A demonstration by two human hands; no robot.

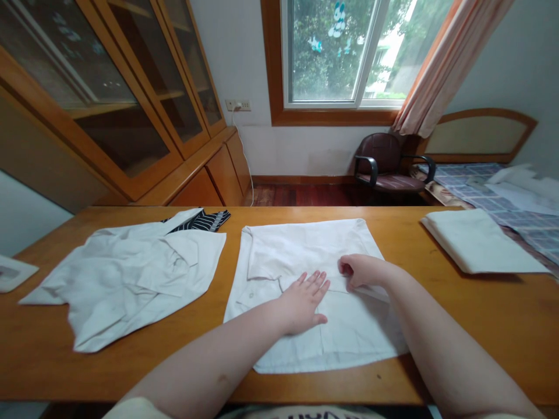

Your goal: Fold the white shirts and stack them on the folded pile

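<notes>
Head view: at the centre of the frame a half-folded white shirt (301, 244) lies flat on the wooden counter (437, 314), its collar toward the upper left and its hem toward the lower edge; both hands rest on it. The left hand (303, 302), reaching in from the lower left, lies palm down on the cloth with its fingers (322, 280) spread wide and flat, holding nothing. The right hand (360, 270), reaching in from the lower right, sits just beside it, a little higher in the frame; it is curled narrow, its fingertips closed on a folded edge of the shirt's fabric.

Left of centre lies a loose heap of unfolded white shirts (131, 273), apart from the shirt under the hands, with bare wood between; a dark striped garment (205, 220) shows at the heap's upper edge. At the right of the counter lies a neatly folded white garment (476, 241), well apart from the hands; at the far left edge, a white object (11, 272) cut off by the frame.

Behind the counter: a glass-fronted wooden cabinet (109, 87) at upper left; a window (340, 52) at top centre with a pale orange curtain (445, 64) at its right; a dark office chair (386, 166) beneath it; a bed (502, 186) with a checked sheet at right.
</notes>
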